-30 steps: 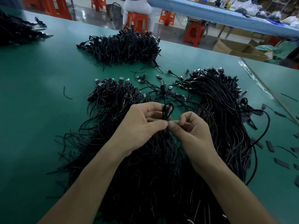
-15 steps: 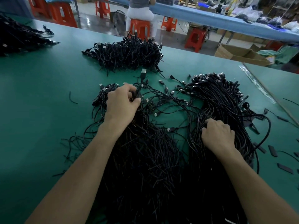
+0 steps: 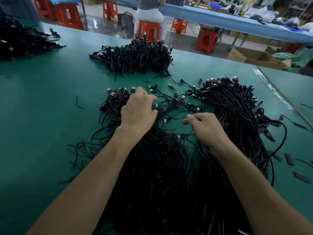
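Two bare hands work over black cables on a green desk, seen from the head camera. The left hand lies knuckles up just right of a small bundle of coiled cables. Its fingers bend down into the loose cables spread across the middle of the desk; whether they grip one cannot be told. The right hand sits near it, a little closer to the near edge. Its fingers are loosely curled, and thumb and forefinger almost meet at a thin cable loop, but a real pinch cannot be made out. A near heap of straight cables runs under both forearms to the near edge. A second long heap lies to the right, its plugs pointing towards the far edge. Another pile sits by the far edge, and one more in the far left corner. Several flat black strips lie near the right edge. Beyond the desk a person sits on an orange stool.
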`<state>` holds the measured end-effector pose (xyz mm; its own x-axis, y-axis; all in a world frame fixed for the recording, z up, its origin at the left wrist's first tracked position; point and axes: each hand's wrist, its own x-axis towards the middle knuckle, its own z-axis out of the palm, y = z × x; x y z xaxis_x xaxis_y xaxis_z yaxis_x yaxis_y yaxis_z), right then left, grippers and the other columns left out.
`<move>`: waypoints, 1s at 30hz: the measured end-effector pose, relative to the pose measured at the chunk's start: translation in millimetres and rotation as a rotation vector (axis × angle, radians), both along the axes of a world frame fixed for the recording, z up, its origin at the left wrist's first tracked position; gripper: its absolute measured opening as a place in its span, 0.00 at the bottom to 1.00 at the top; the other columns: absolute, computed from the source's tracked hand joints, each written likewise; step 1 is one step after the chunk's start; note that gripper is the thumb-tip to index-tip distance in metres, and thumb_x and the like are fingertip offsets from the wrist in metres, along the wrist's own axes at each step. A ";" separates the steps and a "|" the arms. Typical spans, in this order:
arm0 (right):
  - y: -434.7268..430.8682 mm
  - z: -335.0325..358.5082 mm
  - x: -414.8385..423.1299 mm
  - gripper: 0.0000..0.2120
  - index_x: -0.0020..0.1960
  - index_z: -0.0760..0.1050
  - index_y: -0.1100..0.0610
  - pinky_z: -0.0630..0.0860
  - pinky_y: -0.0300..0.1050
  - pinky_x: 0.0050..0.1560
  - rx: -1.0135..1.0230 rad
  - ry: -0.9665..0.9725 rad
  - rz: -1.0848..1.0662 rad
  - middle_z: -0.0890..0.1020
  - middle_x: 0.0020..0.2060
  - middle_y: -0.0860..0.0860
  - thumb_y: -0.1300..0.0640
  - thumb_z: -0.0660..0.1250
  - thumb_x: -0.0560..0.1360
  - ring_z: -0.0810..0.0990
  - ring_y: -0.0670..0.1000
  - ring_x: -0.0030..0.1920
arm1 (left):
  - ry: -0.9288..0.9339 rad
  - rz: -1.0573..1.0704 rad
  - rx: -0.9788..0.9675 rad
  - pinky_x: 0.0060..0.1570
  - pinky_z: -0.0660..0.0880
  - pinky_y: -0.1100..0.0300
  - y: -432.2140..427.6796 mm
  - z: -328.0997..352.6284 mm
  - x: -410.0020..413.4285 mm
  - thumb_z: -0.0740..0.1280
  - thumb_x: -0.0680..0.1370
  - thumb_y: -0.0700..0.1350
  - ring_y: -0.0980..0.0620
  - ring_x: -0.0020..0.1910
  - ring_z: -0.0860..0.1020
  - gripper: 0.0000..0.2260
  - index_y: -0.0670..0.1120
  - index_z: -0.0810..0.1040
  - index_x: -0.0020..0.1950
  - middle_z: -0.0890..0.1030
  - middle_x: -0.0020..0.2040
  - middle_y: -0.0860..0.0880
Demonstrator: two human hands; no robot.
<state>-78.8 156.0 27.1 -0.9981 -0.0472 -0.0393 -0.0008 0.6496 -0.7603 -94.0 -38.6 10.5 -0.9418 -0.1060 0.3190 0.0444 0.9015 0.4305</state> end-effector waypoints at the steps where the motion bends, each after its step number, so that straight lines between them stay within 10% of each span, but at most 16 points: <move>1: -6.7 7.3 6.5 0.16 0.46 0.83 0.54 0.65 0.44 0.34 -0.025 0.037 0.053 0.67 0.22 0.42 0.50 0.60 0.83 0.64 0.48 0.28 | 0.000 -0.085 0.000 0.47 0.73 0.57 3.3 -0.1 1.4 0.74 0.75 0.50 0.49 0.57 0.75 0.24 0.54 0.75 0.70 0.74 0.59 0.49; 5: -35.1 37.8 35.0 0.14 0.39 0.81 0.53 0.71 0.43 0.34 -0.111 0.164 0.358 0.74 0.24 0.42 0.53 0.64 0.80 0.69 0.42 0.26 | -0.002 -0.509 0.121 0.69 0.69 0.47 14.0 -2.2 6.8 0.67 0.80 0.40 0.47 0.66 0.72 0.24 0.47 0.69 0.76 0.76 0.67 0.46; 8: -43.3 51.8 48.7 0.15 0.37 0.80 0.58 0.72 0.29 0.39 -0.217 0.240 0.518 0.78 0.29 0.39 0.59 0.64 0.80 0.76 0.38 0.33 | 0.083 -0.649 0.470 0.54 0.76 0.47 16.2 -7.0 12.7 0.63 0.79 0.32 0.44 0.51 0.78 0.09 0.38 0.80 0.56 0.79 0.51 0.45; 12: -28.4 55.6 51.9 0.19 0.28 0.73 0.50 0.63 0.34 0.26 -0.504 0.198 0.517 0.70 0.23 0.43 0.54 0.66 0.78 0.64 0.42 0.24 | 0.165 -0.276 0.827 0.38 0.75 0.43 19.3 -6.2 8.0 0.55 0.86 0.43 0.38 0.41 0.77 0.15 0.49 0.75 0.43 0.79 0.43 0.37; 16: 9.8 48.9 35.1 0.23 0.24 0.69 0.49 0.63 0.36 0.26 -0.584 0.169 0.181 0.68 0.23 0.44 0.54 0.67 0.77 0.62 0.44 0.23 | 0.435 -0.084 0.634 0.49 0.75 0.57 2.7 -8.5 2.9 0.60 0.84 0.49 0.51 0.47 0.75 0.11 0.47 0.76 0.45 0.74 0.48 0.50; 20: 40.6 29.7 18.1 0.18 0.31 0.76 0.52 0.67 0.41 0.29 0.054 0.099 0.045 0.74 0.26 0.48 0.49 0.65 0.79 0.65 0.44 0.23 | 0.595 -0.058 0.406 0.36 0.65 0.64 -0.3 1.4 8.7 0.66 0.80 0.54 0.54 0.35 0.67 0.15 0.45 0.76 0.41 0.67 0.37 0.57; 23: 37.3 21.2 16.3 0.12 0.50 0.82 0.52 0.71 0.33 0.32 0.390 -0.078 0.213 0.84 0.41 0.49 0.48 0.62 0.82 0.76 0.44 0.32 | 0.428 -0.166 0.223 0.35 0.66 0.61 7.8 10.6 15.6 0.53 0.81 0.62 0.55 0.32 0.67 0.22 0.50 0.67 0.34 0.67 0.33 0.55; 26: 18.3 23.8 22.8 0.12 0.64 0.75 0.45 0.75 0.33 0.40 0.285 -0.044 0.331 0.83 0.48 0.43 0.51 0.62 0.82 0.82 0.43 0.44 | 0.250 -0.245 0.091 0.40 0.69 0.57 17.9 15.5 21.8 0.44 0.81 0.63 0.52 0.34 0.70 0.23 0.53 0.61 0.32 0.71 0.35 0.53; 30: -8.0 35.2 36.6 0.14 0.51 0.79 0.51 0.79 0.49 0.44 -0.143 0.055 0.397 0.85 0.41 0.49 0.47 0.57 0.81 0.83 0.49 0.42 | 0.169 -0.248 0.130 0.35 0.61 0.57 27.3 14.7 21.6 0.47 0.84 0.60 0.56 0.33 0.66 0.20 0.54 0.61 0.34 0.66 0.37 0.55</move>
<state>-42.1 148.0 62.3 -0.9018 -0.4294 0.0487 -0.2729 0.4785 -0.8346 -72.4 -11.2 25.2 -0.8787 0.0693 0.4723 0.3362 0.7922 0.5093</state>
